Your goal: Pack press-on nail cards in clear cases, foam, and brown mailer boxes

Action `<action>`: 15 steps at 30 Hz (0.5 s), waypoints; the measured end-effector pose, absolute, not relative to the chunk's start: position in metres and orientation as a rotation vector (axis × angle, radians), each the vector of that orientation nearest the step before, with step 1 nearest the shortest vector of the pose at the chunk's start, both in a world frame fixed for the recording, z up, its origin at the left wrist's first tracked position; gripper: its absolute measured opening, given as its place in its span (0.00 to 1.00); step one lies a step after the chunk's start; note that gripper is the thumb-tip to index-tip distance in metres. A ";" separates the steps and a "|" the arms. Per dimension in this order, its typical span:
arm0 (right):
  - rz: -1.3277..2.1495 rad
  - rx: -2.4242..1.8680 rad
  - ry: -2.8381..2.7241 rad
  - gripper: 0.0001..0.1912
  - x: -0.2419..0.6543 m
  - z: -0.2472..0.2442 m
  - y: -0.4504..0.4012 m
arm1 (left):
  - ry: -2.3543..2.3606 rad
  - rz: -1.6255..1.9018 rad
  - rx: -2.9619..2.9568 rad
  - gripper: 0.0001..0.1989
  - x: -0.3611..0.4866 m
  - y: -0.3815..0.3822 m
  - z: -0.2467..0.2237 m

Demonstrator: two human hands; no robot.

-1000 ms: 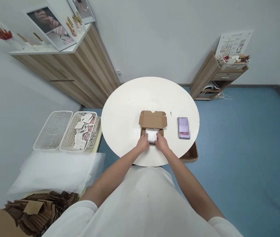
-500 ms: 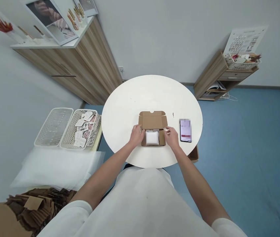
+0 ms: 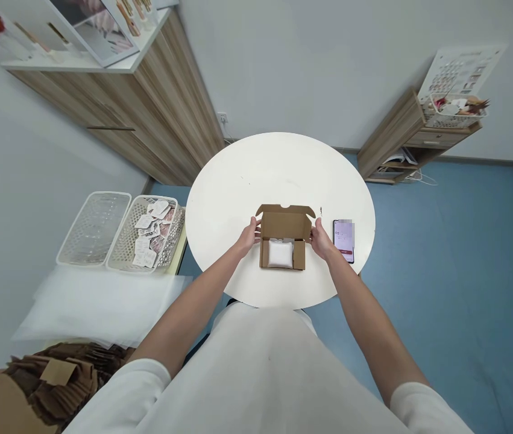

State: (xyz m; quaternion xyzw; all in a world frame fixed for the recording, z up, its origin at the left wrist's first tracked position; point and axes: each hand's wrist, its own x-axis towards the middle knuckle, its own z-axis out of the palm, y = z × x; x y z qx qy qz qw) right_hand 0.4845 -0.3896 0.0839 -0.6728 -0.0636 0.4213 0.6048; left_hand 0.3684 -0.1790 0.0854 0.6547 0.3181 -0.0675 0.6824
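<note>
A small brown cardboard box stands on the round white table, its lid raised and tilted up at the far side. Inside lies a white padded packet. My left hand is at the left edge of the lid, fingers apart and partly behind the cardboard. At the lid's right edge is my right hand, its thumb up and its fingers apart, some hidden behind the side flap.
A phone lies right of the box. Left of the table are a basket with packets, a clear container, white sheets and folded cardboard. Cabinets stand behind.
The lid has been lifted from lying back to a more upright tilt. Both hands have moved from the box's front corners to the lid's sides, and the fingers have spread.
</note>
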 end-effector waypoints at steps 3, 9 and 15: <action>0.972 -1.624 -0.188 0.44 0.472 0.088 -0.400 | 0.656 -0.160 1.420 0.36 0.353 -0.182 0.091; 0.926 -1.654 -0.267 0.42 0.451 0.083 -0.417 | 0.617 -0.158 1.326 0.34 0.324 -0.185 0.093; 0.952 -1.607 -0.242 0.40 0.431 0.090 -0.434 | 0.533 -0.192 1.428 0.31 0.303 -0.186 0.095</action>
